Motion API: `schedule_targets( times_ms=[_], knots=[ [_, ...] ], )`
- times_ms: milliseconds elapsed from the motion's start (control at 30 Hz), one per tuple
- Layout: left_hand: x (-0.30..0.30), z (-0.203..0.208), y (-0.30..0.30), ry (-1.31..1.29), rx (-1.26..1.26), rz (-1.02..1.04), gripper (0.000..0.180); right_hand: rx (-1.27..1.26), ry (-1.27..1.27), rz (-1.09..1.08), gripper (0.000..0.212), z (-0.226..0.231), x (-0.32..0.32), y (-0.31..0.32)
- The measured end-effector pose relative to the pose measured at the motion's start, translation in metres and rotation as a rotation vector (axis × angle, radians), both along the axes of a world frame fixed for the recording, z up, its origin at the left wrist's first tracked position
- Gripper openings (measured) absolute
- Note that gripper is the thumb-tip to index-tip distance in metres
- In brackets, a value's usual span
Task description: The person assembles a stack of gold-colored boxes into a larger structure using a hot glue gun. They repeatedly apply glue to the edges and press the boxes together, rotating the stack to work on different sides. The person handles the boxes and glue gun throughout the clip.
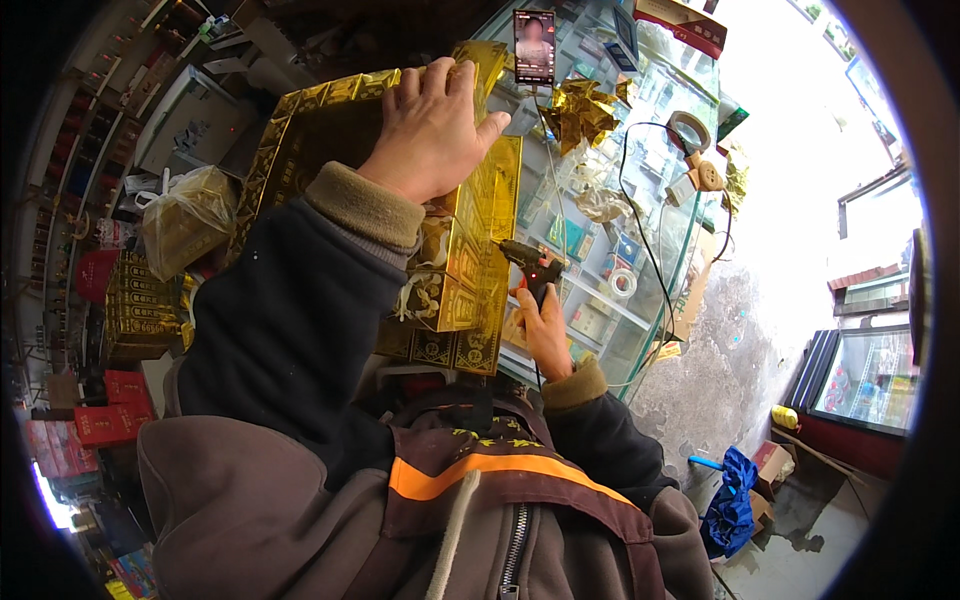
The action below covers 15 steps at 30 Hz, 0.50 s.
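A large gold box (320,125) with printed patterns stands in front of me. My left hand (430,135) lies on its upper part, the fingers stretched out over the edge and the thumb pointing right. At the box's right side, my right hand (545,335) is wrapped around a black glue gun (532,263) with a small red light. Its nozzle points at the gold patterned panel (492,300) along that side; whether it touches cannot be told. Shiny gold shapes with white parts (428,250) show on the box's near side, partly covered by my left sleeve.
Beneath the work is a glass display counter (600,325). On it lie a lit phone (534,48), crumpled gold foil (580,113), a tape roll (690,130) and a socket with cables (708,176). Stocked shelves (85,150) and a plastic-bagged bundle (190,215) stand left.
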<state>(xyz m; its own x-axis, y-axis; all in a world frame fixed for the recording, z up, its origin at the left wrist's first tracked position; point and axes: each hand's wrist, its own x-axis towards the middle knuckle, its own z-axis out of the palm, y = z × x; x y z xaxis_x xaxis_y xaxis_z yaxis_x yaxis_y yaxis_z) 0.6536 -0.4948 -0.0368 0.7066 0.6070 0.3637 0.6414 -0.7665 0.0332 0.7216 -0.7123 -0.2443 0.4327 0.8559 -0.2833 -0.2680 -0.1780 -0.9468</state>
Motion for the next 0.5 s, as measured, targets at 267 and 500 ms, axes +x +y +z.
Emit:
schedule_targets(
  times_ms=[267,500],
  knots=[
    [0.000,0.000,0.000,0.004,-0.006,0.005,0.071,0.064,-0.081,-0.014,0.020,-0.009,-0.007,-0.008],
    [0.000,-0.001,0.000,-0.015,0.009,0.000,0.071,0.010,0.030,-0.006,0.025,0.008,0.008,-0.003]
  ],
)
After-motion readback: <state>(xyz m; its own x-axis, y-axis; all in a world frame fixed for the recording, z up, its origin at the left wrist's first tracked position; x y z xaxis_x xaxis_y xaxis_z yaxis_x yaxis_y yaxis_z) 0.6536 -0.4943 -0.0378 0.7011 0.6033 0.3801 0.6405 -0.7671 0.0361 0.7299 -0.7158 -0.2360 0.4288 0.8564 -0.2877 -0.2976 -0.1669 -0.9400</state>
